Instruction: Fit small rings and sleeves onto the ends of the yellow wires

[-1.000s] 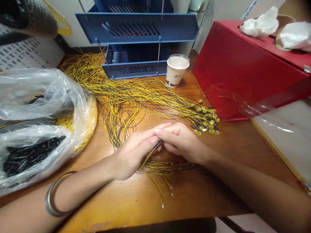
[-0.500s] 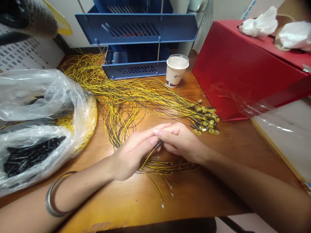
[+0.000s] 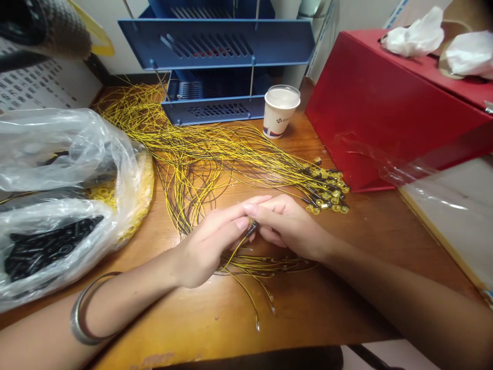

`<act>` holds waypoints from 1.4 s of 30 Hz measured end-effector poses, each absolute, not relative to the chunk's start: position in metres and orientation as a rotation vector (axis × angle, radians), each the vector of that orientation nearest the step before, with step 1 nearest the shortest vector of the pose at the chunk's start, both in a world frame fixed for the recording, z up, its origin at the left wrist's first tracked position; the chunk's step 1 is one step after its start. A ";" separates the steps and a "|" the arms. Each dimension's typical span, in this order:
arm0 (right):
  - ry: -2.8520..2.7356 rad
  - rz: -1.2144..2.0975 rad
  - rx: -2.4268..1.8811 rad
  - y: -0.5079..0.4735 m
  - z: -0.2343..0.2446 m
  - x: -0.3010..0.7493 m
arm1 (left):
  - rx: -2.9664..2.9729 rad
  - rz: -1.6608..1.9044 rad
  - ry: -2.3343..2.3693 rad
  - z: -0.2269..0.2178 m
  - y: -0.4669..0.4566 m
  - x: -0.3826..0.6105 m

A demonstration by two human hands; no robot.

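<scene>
My left hand (image 3: 213,241) and my right hand (image 3: 287,223) meet over the middle of the table, fingers closed together. Between the thumbs and fingers they grip the black sleeve (image 3: 252,228) on the end of a yellow-and-black wire (image 3: 235,251). The sleeve's far end is mostly covered by the fingers. Below my hands lies a small bunch of similar wires (image 3: 262,264) with small shiny tips. Beyond my right hand, finished-looking wire ends (image 3: 327,192) with black sleeves and clear yellow caps are piled together.
Long yellow-and-black wires (image 3: 208,144) spread across the table's back. On the left, clear plastic bags (image 3: 127,180) hold black sleeves (image 3: 50,246) and yellow rings (image 3: 103,196). A paper cup (image 3: 278,121) stands before a blue rack (image 3: 219,46). A red box (image 3: 370,103) occupies the right.
The thumbs have shifted slightly, so more of the black sleeve shows between my hands. Both hands stay in nearly the same place.
</scene>
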State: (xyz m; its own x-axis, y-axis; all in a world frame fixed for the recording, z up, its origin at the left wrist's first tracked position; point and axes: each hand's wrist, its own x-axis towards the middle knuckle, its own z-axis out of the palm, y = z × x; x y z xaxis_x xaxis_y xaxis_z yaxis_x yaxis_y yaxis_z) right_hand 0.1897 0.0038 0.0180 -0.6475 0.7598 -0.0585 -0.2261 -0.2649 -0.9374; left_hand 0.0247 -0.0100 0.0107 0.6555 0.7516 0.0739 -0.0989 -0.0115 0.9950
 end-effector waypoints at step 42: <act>-1.543 1.851 -0.788 0.003 0.009 0.199 | 1.498 0.721 0.619 0.008 -0.010 0.021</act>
